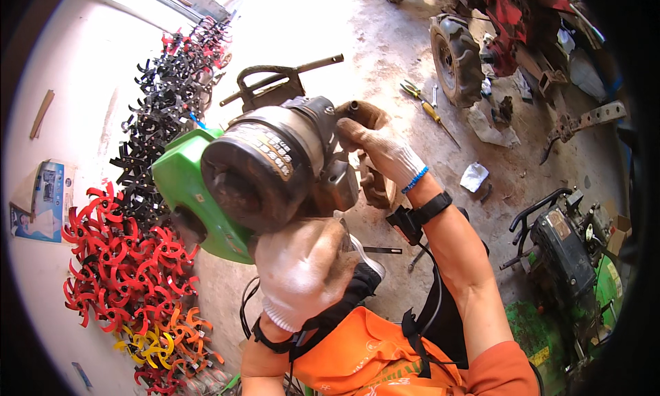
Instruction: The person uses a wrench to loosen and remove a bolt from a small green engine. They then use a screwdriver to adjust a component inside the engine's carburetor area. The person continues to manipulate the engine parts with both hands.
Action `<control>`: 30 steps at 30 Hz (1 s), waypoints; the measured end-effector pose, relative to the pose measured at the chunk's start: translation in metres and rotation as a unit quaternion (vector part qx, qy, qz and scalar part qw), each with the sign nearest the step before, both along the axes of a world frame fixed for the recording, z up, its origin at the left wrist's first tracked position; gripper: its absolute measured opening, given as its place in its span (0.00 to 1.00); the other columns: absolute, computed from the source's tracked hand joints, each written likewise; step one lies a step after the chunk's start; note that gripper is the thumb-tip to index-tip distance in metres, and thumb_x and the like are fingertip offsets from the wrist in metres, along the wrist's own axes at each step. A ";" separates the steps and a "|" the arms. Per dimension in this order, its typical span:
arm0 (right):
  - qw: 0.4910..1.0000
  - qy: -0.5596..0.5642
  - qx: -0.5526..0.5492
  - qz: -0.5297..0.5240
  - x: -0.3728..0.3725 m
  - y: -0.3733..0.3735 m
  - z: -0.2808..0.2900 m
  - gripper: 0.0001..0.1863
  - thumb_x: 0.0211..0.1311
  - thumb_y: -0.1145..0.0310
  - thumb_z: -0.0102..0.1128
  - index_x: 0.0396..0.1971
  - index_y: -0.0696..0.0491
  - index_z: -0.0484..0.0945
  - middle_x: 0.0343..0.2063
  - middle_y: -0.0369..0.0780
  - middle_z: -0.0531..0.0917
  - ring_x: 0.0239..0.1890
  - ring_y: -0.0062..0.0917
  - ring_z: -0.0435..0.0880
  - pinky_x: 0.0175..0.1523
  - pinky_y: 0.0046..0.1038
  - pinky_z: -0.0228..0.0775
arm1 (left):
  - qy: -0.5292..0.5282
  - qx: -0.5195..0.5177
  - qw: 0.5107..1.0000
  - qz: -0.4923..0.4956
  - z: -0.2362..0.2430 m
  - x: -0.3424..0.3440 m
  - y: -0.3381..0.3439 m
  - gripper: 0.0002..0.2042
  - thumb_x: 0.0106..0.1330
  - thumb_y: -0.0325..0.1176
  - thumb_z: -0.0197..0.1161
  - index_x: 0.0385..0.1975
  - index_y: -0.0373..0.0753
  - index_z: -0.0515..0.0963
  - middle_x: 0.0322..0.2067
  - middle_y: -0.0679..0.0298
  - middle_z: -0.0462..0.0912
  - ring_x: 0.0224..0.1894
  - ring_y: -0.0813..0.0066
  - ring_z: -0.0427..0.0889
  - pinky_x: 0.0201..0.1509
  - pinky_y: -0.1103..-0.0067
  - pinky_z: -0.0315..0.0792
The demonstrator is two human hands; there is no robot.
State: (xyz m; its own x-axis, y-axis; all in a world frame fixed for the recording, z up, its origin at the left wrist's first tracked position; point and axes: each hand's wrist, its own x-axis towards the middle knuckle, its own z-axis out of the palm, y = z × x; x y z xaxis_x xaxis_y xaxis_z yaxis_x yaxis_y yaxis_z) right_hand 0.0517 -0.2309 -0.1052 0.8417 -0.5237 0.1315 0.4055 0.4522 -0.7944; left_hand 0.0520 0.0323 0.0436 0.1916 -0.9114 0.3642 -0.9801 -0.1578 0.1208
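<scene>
My left hand [302, 269] cups the engine [275, 166] from below, hiding its underside. My right hand [375, 145] grips the far end. The dark round end faces me, long axis running away toward my right hand.

green engine cover [180, 179], white gloves [302, 269]

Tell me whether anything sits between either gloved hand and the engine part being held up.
Nothing visible does. The left hand presses directly under the dark engine part, and the right hand grips its far side, with only the gloves between.
</scene>
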 end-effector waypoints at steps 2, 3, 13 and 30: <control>0.998 -0.024 0.056 0.017 0.002 0.001 0.000 0.14 0.91 0.63 0.74 0.64 0.55 0.87 0.44 0.34 0.91 0.40 0.17 0.87 0.48 0.25 0.84 | 0.003 -0.004 1.000 -0.003 0.000 0.000 0.000 0.28 0.59 0.38 0.88 0.62 0.43 0.93 0.54 0.61 0.96 0.49 0.52 0.92 0.57 0.58 0.80; 0.997 -0.003 0.080 0.020 0.002 0.002 -0.002 0.13 0.92 0.63 0.72 0.64 0.54 0.86 0.43 0.34 0.91 0.40 0.18 0.88 0.47 0.25 0.85 | -0.002 -0.007 1.000 -0.005 0.001 0.000 -0.001 0.28 0.59 0.38 0.88 0.62 0.43 0.93 0.54 0.61 0.96 0.50 0.53 0.92 0.57 0.58 0.81; 0.984 0.052 0.165 -0.033 -0.019 0.027 -0.039 0.10 0.92 0.67 0.72 0.64 0.49 0.87 0.45 0.34 0.93 0.42 0.22 0.94 0.47 0.29 0.92 | -0.015 -0.041 0.999 -0.032 0.003 0.002 -0.001 0.25 0.60 0.37 0.89 0.58 0.40 0.93 0.49 0.63 0.94 0.46 0.55 0.92 0.49 0.59 0.80; 0.988 0.062 0.131 -0.054 -0.006 0.026 -0.033 0.12 0.91 0.63 0.75 0.62 0.52 0.88 0.46 0.35 0.95 0.42 0.19 0.92 0.48 0.24 0.88 | -0.019 -0.019 1.000 -0.011 -0.001 0.000 -0.002 0.26 0.59 0.37 0.89 0.59 0.42 0.92 0.51 0.61 0.95 0.48 0.53 0.92 0.52 0.58 0.80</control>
